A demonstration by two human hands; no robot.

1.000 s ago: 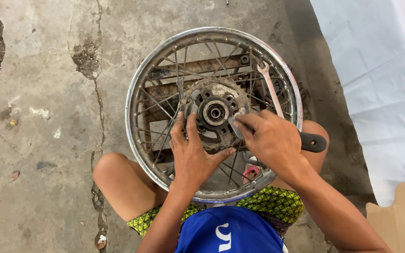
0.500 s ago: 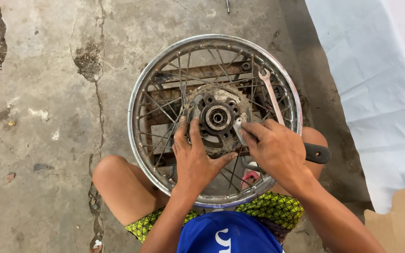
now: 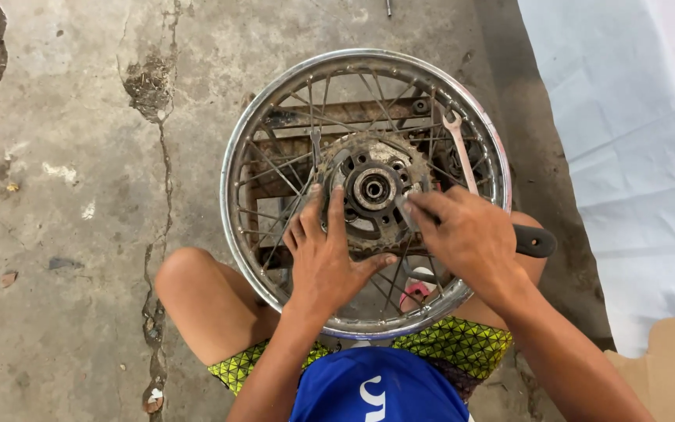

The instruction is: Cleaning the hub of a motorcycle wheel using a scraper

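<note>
1. I am looking down on a spoked wheel (image 3: 366,191) lying flat over rusty bars (image 3: 337,117) on the cracked concrete floor (image 3: 80,234), its near rim between the person's bare knees.
2. The left hand (image 3: 328,254) is pressing flat on the spokes just near of the hub (image 3: 374,187), fingers spread and thumb out, gripping nothing; it is only steadying the wheel.
3. The right hand (image 3: 466,234) is lying on the right of the hub, its fingertips (image 3: 412,205) pinched narrow on a small metal piece at the sprocket (image 3: 369,160); what that piece is, I cannot tell.
4. A spanner (image 3: 460,148) is resting on the spokes right of the hub, its open end toward the far rim and its shaft running under the right hand. A black handle (image 3: 534,241) is sticking out past the right rim.
5. A pale sheet (image 3: 634,156) is covering the floor well to the right of the wheel.
6. Risks, as I judge them: the pinched piece could slip and drop through the spokes, since the grip on it is only fingertips. The loose spanner could slide off if the wheel rocks on the bars. The left fingers between spokes and sprocket teeth could get nipped if the hub turns.
</note>
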